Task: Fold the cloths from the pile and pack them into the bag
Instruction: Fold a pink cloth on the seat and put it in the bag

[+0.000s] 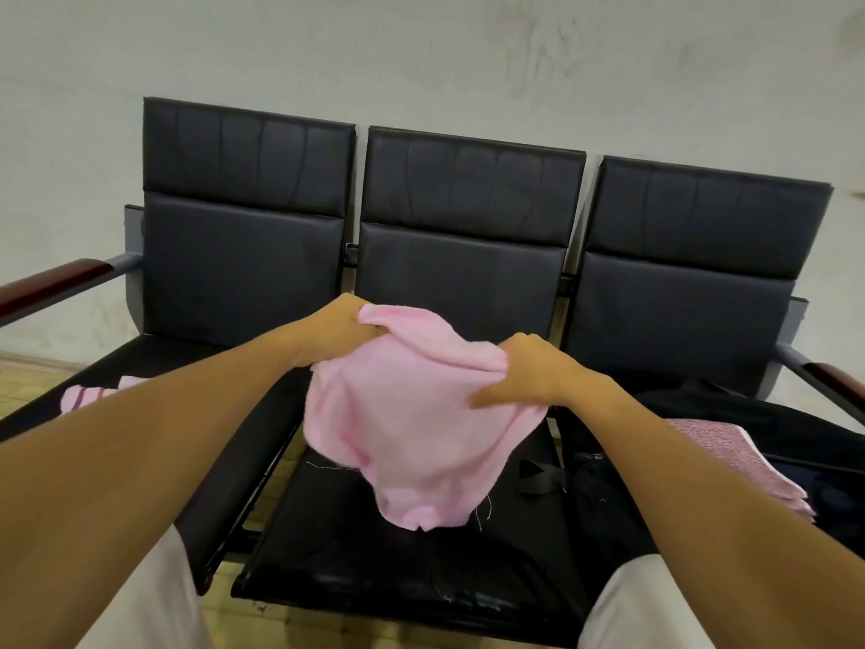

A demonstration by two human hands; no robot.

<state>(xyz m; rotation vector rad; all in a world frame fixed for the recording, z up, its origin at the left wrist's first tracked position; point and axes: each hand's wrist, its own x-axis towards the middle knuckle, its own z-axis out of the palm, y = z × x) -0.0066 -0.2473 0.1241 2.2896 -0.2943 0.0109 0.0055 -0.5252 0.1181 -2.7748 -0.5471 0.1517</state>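
Both hands hold one pink cloth [412,414] up over the middle seat [374,545]: the left hand [337,327] grips its far corner, the right hand [524,367] pinches the edge; the dark bag [772,428] lies on the right seat

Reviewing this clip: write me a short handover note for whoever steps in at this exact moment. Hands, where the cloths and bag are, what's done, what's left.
Left hand grips one upper edge of the pink cloth; right hand grips the opposite edge. The cloth hangs unfolded between them above the middle seat of the black bench.
Pile: more pink cloth lies on the left seat, partly hidden by the left forearm.
Bag: the dark bag lies on the right seat, with folded pink cloths showing in its opening.
Done: some cloths look packed.
Left: fold the held cloth, pack it, then work through the pile.
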